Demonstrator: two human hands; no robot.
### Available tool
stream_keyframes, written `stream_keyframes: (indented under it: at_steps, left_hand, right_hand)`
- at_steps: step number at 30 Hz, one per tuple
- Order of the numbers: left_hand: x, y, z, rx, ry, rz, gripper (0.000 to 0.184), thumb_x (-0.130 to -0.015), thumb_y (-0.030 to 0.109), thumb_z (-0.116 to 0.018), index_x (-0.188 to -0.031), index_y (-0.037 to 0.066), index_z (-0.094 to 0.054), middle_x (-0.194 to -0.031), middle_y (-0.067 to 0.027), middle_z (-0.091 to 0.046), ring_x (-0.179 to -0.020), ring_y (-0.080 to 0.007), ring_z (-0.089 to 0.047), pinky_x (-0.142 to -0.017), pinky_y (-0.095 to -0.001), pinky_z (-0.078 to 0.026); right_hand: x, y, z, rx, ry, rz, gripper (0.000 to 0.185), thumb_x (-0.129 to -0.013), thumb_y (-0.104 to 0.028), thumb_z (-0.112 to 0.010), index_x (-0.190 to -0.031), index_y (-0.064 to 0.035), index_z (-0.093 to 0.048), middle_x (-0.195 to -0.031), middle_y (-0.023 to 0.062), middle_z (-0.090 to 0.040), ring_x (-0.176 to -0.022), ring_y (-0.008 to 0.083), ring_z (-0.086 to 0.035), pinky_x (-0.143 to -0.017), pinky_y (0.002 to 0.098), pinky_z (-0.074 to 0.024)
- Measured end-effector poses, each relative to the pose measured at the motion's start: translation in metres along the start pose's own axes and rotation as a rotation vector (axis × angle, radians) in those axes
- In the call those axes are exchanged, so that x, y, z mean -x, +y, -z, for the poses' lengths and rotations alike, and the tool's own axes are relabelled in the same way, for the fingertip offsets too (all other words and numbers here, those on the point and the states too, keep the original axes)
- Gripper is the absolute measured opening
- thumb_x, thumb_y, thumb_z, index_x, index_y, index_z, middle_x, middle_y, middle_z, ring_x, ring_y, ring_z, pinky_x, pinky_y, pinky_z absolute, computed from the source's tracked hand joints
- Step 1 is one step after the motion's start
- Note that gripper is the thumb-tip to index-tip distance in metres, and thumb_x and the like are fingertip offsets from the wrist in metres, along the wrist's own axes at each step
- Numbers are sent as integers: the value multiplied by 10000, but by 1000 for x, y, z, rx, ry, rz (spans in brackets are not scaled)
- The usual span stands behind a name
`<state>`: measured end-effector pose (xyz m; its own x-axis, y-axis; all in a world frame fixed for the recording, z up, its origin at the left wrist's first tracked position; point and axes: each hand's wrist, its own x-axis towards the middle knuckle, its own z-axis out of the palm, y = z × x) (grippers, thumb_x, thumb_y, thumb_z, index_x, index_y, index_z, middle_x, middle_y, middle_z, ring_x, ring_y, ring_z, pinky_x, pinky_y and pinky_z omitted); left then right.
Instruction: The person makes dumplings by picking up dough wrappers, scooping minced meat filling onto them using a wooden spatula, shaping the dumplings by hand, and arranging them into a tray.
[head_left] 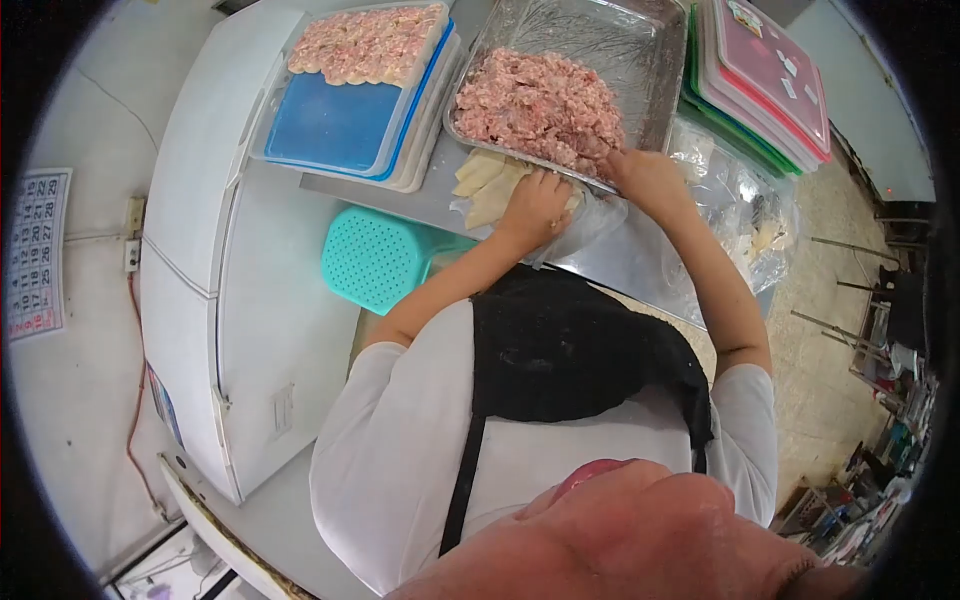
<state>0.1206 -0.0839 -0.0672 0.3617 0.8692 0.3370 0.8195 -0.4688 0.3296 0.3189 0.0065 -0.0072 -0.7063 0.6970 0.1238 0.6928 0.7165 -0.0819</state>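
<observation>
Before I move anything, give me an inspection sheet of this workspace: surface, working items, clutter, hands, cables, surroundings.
Surface: metal worktop, largely covered.
Working items: minced meat heaped in a metal tray; pale wrappers by its near edge.
Clutter: clear plastic bags and a coloured stack at right; stacked containers at left, the top one partly filled with pink pieces.
Hands: left hand on the wrappers; right hand at the meat's edge; grip unclear.
Cables: reddish cord down the left wall.
Surroundings: white refrigerator, teal stool, wall calendar.
</observation>
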Motion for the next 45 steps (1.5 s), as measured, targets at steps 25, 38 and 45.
stream_keyframes:
  at_steps: [25, 38, 45]
  left_hand:
    - [18, -51, 52, 573, -86, 13, 371, -707, 126, -634, -1059, 43, -553, -1032, -146, -556, -985, -316, -548, -866, -390, -448]
    - [24, -90, 27, 645, -124, -97, 345, -738, 155, -666, -1054, 28, -614, -945, -153, -568, -917, -333, -555, -806, -403, -450]
    - [14, -76, 76, 725, 70, -3, 325, -779, 148, -664, -1074, 17, -621, -975, -118, -606, -911, -253, -596, -820, -340, -459]
  right_hand:
    - [-3, -33, 3, -227, 307, 67, 370, -773, -235, -686, -1133, -168, -629, -1238, 82, -532, -1162, 292, -482, -938, 435, -388]
    - [19, -117, -38, -506, 285, -96, 218, -788, -231, -705, -808, -39, -604, -783, 123, -574, -730, 321, -580, -625, 404, -459]
    - [20, -114, -32, -797, 420, -370, 355, -828, -206, -676, -1117, -37, -559, -1010, 102, -579, -903, 226, -582, -713, 329, -467]
